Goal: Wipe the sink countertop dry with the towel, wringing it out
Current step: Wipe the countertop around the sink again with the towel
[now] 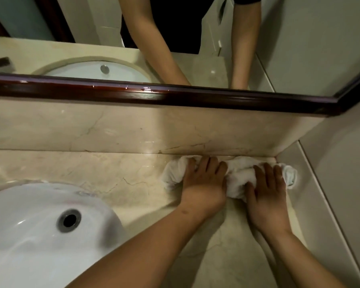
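Head view: crumpled white cloth towel (237,175) in back corner of beige marble desk (112,173); left grip (204,181), right grip (268,196) both released, palms pressing it; white oval sink (29,225) leftward.

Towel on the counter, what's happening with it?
A person is drying the countertop with a bunched white towel. Both hands press on it side by side, the left hand on its left part and the right hand on its right part. The towel sits in the back right corner, against the backsplash below the mirror. The sink lies off to the left, untouched.
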Demonstrator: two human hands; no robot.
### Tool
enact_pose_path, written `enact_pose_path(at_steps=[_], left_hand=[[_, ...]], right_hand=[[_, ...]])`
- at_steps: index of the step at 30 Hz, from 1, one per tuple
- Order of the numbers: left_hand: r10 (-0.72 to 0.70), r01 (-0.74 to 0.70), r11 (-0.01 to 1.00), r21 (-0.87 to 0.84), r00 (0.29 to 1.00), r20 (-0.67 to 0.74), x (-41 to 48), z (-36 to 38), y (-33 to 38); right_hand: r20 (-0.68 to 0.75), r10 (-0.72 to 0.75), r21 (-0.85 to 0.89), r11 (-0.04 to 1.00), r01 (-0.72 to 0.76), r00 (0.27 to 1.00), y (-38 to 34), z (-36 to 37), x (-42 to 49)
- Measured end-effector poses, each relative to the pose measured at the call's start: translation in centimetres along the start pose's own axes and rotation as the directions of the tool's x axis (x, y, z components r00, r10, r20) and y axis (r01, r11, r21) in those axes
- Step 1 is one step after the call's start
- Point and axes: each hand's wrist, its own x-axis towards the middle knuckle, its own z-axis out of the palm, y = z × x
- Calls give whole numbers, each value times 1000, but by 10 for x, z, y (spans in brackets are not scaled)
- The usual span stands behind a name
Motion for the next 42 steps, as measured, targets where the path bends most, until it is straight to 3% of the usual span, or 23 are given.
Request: enact_pose_path(at_steps=[6,12,16,20,22,25,27,31,38,42], left_hand=[[-1,0,1000,9,994,106,-100,-17,33],[36,-36,997,66,999,4,-139,-3,42],[37,-37,999,-13,997,65,-89,-7,25],[19,-20,999,-31,999,-30,-32,-1,6],[8,-9,999,-39,1000,-30,-18,6,3],[4,-4,999,-33,1000,8,-15,7,2],[-1,1,1000,-18,1000,27,-19,1,5],[-7,9,1000,-18,997,80,-54,-7,22],[-50,64,997,-45,965,256,-180,-40,69],[-134,145,989,-26,959,249,-197,-79,47]], right_hand=[[-39,-15,47,999,17,999,3,-22,-100],[-169,64,-116,990,-84,983,4,-5,-137],[-65,46,-38,998,-48,997,0,-7,-80],[-21,35,33,999,-34,999,-8,-12,-27],[-27,12,14,1000,-12,1000,-2,-6,-12],[113,-57,-138,988,72,992,9,0,-12],[128,-85,-166,980,106,988,12,-4,-23],[52,49,6,999,-50,997,3,-23,-78],[124,81,-50,996,-75,989,7,-48,-205],[133,104,-60,993,-97,986,7,-62,-229]])
